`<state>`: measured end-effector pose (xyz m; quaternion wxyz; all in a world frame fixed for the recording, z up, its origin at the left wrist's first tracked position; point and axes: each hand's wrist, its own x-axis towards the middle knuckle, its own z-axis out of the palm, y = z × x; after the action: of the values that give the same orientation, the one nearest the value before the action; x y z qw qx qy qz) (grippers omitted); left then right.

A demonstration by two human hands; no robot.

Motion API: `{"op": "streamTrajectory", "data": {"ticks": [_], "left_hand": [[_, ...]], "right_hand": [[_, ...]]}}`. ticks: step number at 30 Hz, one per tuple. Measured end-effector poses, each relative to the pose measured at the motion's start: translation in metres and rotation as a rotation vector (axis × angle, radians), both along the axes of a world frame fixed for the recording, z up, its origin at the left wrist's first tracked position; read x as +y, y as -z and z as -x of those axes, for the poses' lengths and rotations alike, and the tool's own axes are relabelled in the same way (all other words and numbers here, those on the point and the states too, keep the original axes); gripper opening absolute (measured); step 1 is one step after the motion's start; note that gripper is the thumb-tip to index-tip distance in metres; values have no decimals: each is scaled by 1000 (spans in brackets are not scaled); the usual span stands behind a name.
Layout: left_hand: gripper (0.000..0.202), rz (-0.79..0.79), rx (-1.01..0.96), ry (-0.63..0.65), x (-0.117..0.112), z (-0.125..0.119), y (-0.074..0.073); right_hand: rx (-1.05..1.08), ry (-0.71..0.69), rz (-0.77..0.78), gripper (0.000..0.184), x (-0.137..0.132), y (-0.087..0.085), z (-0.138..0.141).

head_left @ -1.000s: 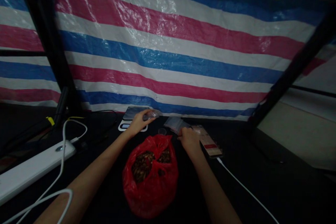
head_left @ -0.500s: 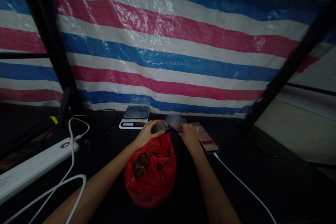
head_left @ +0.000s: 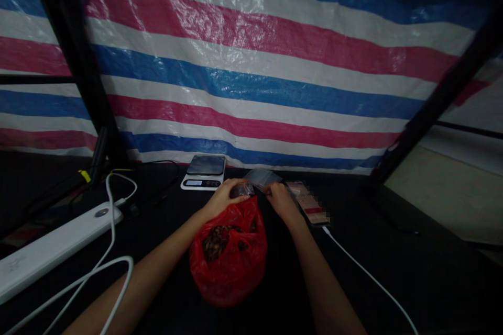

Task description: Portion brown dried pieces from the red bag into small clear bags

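Note:
Behind a red plastic bag (head_left: 231,277), my left hand (head_left: 222,199) curls its fingers and thumb around a small clear plastic bag (head_left: 244,188). The red bag stands partly open, with many small brown pieces (head_left: 215,243) inside that I cannot identify. A little to the right, my right hand (head_left: 281,198) has its fingers drawn together at the near edge of some flat clear plastic bags (head_left: 261,177). Whatever those fingertips grip is hidden. A white kitchen scale (head_left: 204,171) with a dark plate and a lit display stands beyond my left hand.
A phone (head_left: 310,204) with its screen lit lies right of my right hand, its white cable (head_left: 365,269) running to the front. At left are a white power strip (head_left: 58,248) and looping white cables (head_left: 112,220). Striped plastic sheeting (head_left: 251,78) hangs behind the black table.
The whole view has shifted slightly. My right hand's fingertips have moved a little left, nearer the small bag in my left hand. My left hand keeps its hold.

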<state>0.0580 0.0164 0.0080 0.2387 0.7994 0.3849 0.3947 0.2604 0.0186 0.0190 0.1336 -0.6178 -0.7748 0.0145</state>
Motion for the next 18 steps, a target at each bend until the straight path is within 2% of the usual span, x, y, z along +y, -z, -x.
{"op": "streamTrajectory", "data": {"ticks": [6, 10, 14, 18], "left_hand": [[44, -3, -15, -10, -2, 0, -2], [43, 5, -28, -2, -2, 0, -2], [42, -1, -26, 16, -2, 0, -2], [42, -16, -24, 10, -1, 0, -1]], "right_hand": [[72, -68, 31, 21, 2, 3, -3], [138, -104, -16, 16, -2, -5, 2], [467, -154, -131, 13, -5, -18, 12], [797, -222, -113, 18, -4, -20, 24]]}}
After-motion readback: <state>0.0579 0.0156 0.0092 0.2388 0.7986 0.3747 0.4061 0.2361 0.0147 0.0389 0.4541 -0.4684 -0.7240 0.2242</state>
